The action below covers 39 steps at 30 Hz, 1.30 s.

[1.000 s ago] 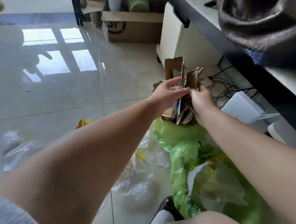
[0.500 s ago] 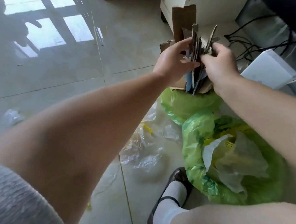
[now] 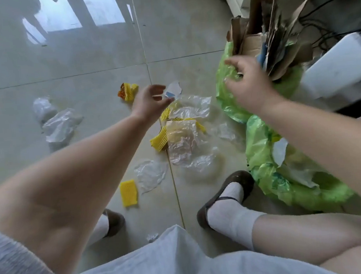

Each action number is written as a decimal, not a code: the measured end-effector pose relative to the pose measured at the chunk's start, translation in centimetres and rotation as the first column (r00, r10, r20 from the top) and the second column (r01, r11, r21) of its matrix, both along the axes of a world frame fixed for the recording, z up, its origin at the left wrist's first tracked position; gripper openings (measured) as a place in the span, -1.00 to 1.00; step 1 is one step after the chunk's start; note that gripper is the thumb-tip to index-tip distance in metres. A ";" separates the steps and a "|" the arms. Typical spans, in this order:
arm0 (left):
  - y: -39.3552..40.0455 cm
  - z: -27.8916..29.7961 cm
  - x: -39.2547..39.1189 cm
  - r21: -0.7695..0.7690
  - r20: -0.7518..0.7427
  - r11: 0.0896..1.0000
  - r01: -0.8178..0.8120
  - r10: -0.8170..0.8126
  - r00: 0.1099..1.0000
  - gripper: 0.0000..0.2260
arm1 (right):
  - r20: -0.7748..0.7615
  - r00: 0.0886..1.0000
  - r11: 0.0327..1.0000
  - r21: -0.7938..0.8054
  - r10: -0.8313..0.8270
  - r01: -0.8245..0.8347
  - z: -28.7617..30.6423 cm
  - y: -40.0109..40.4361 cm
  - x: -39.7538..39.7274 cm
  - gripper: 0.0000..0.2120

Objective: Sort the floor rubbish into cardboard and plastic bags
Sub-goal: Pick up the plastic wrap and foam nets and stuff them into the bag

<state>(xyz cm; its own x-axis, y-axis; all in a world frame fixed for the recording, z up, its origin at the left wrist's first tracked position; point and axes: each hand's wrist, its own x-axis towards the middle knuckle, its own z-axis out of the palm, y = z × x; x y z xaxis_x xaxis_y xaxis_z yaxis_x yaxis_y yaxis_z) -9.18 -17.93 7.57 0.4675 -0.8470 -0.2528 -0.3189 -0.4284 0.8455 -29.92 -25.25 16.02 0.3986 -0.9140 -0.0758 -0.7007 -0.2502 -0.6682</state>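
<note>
Now both hands hang empty with loose fingers, the left hand [image 3: 149, 102] over the plastic scraps [image 3: 188, 136] beside the green bag [image 3: 260, 135], the right hand [image 3: 248, 85] near its upright cardboard [image 3: 275, 44], likely seeking the next piece.

The person wears a grey knit sleeve [image 3: 11, 268], pale blue skirt [image 3: 173, 263], white socks [image 3: 227, 214], dark brown shoes [image 3: 240, 179]
</note>
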 end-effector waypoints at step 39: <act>0.0 -13.2 3.9 0.295 0.250 0.954 0.057 -0.135 0.959 -0.74 | -0.363 0.895 0.953 0.249 0.258 -0.173 -18.5 4.5 -0.2 -0.33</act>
